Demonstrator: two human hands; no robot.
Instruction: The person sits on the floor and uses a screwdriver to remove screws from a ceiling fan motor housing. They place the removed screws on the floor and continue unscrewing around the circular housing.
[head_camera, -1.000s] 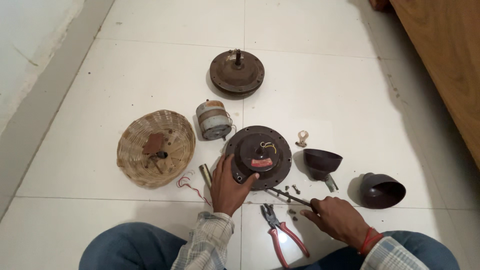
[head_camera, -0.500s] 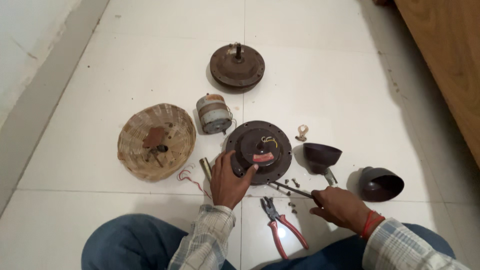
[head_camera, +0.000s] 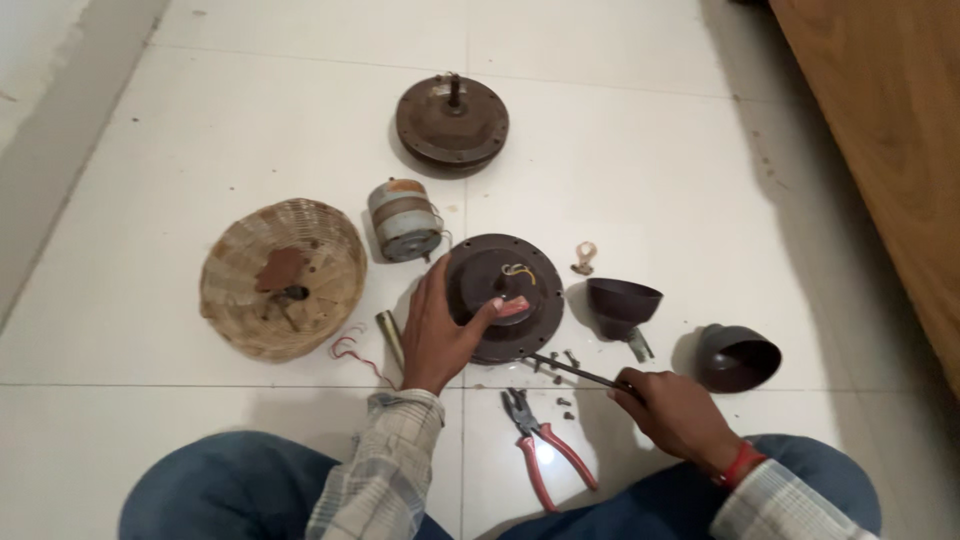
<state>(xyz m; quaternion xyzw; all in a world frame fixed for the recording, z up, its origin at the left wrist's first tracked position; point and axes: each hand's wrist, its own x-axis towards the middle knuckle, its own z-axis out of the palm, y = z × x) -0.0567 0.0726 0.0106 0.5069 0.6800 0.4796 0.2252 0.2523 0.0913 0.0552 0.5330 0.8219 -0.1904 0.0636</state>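
The person sits on the white tiled floor (head_camera: 650, 150) with the round dark-brown metal motor housing (head_camera: 505, 296) lying flat in front of them, near the middle of the view. The left hand (head_camera: 437, 335) rests on its rim at about eight o'clock, fingers (head_camera: 433, 290) spread and the thumb pressed toward the hub, bracing rather than gripping. The right hand (head_camera: 675, 412) is closed around the handle of a thin dark screwdriver (head_camera: 575, 370), whose tip reaches the housing's edge at about five o'clock, beside a few small loose screws (head_camera: 560, 362). The housing looks like cast metal: probably heavy, rigid and not fragile, though dusty and perhaps greasy, so a palm flat on the rim seems the surest hold; short wires (head_camera: 516, 272) by the hub look delicate and are better avoided. At twelve o'clock lies a second rusty round cover with a shaft (head_camera: 452, 122), at ten o'clock a grey cylindrical capacitor (head_camera: 404, 220), at nine o'clock a copper-wound stator (head_camera: 283, 290), at three o'clock two dark plastic cups (head_camera: 622, 304), and at six o'clock red-handled pliers (head_camera: 548, 448).
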